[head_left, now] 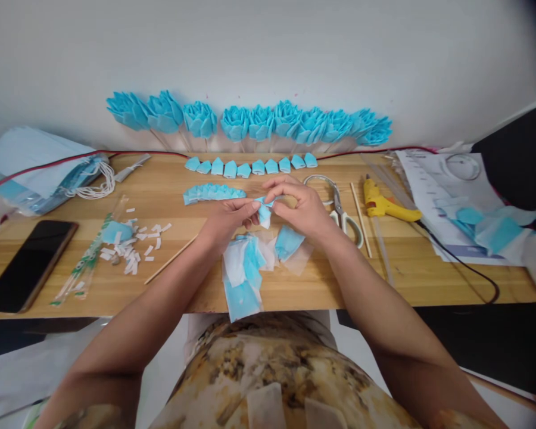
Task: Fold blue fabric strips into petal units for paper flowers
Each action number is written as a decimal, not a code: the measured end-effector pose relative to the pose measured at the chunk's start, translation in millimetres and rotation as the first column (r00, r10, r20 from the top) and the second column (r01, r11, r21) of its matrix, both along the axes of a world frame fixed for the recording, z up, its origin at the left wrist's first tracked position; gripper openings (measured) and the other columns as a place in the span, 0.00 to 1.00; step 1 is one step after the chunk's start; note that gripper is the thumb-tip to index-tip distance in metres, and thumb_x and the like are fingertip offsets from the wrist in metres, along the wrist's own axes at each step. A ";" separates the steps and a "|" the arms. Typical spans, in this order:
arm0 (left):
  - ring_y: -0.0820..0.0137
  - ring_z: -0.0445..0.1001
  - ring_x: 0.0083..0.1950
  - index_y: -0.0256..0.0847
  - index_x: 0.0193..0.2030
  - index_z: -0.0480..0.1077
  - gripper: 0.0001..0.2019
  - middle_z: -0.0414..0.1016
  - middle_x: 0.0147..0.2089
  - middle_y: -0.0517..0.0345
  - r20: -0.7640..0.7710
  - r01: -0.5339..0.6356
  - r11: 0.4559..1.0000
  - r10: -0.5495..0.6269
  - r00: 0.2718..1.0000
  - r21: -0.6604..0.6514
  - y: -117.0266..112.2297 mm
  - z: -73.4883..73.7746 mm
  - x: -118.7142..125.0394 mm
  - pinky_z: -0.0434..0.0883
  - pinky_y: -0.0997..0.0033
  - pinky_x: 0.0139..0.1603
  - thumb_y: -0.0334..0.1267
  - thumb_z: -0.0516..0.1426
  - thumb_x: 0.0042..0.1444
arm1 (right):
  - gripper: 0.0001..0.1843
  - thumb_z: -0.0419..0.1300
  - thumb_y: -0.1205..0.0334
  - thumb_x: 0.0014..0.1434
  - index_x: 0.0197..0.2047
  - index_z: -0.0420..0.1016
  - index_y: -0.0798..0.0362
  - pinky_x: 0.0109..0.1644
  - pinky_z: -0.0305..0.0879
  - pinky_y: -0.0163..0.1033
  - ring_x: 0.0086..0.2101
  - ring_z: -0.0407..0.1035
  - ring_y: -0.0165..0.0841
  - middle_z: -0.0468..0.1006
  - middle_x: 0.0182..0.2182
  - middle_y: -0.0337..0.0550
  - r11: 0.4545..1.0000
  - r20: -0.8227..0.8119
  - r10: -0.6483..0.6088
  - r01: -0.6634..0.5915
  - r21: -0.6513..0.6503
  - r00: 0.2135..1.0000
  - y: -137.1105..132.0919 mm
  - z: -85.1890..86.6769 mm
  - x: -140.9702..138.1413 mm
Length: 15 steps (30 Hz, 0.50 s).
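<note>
Between my two hands is a small blue and white fabric piece [264,214], partly folded. My left hand [232,217] pinches its left side with thumb and fingers. On the other side my right hand [297,205] grips it between thumb and curled fingers. Below lie loose blue and white fabric scraps [243,277], some hanging over the table's front edge, and another blue piece [289,242] under my right wrist. A strip of overlapping folded blue petals [212,193] rests just beyond my left hand. Farther back runs a row of single folded petals [244,171].
Blue fabric flowers on sticks [261,122] lean against the wall. Scissors [338,205], a wooden stick [361,220] and a yellow glue gun [386,205] lie right. Left are a phone [29,265], white bits [131,256] and stacked masks [40,161]. Papers [446,179] lie far right.
</note>
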<state>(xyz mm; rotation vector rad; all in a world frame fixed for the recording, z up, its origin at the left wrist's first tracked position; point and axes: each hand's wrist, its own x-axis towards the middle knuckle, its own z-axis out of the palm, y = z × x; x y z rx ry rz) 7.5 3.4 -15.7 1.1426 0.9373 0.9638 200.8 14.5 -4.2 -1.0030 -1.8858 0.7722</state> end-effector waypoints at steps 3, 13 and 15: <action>0.73 0.67 0.28 0.39 0.25 0.77 0.16 0.73 0.25 0.57 0.004 -0.011 1.000 0.011 1.000 0.011 -0.2 -0.4 0.3 0.63 0.71 0.31 0.51 0.66 0.51 | 0.09 0.60 0.70 0.55 0.34 0.79 0.47 0.63 0.62 0.52 0.51 0.73 0.39 0.80 0.48 0.42 1.000 0.030 0.002 -0.002 0.024 1.000 1.0 -0.7 0.0; 0.74 0.65 0.25 0.40 0.24 0.77 0.13 0.71 0.22 0.60 -0.024 -0.156 0.988 0.155 0.988 -0.001 0.6 -0.3 3.0 0.63 0.71 0.29 0.47 0.66 0.49 | 0.11 0.59 0.68 0.56 0.41 0.79 0.45 0.63 0.63 0.51 0.54 0.72 0.40 0.81 0.50 0.41 0.999 -0.018 0.042 -0.042 -0.025 0.999 0.8 -2.7 -0.2; 0.74 0.65 0.25 0.40 0.23 0.76 0.12 0.70 0.22 0.60 -0.003 -0.203 0.979 0.203 0.979 0.010 0.9 -0.2 3.4 0.64 0.71 0.30 0.46 0.66 0.49 | 0.16 0.59 0.62 0.61 0.52 0.77 0.44 0.61 0.65 0.48 0.56 0.71 0.38 0.80 0.53 0.41 0.985 -0.159 0.063 -0.087 -0.146 0.985 1.3 -3.8 0.9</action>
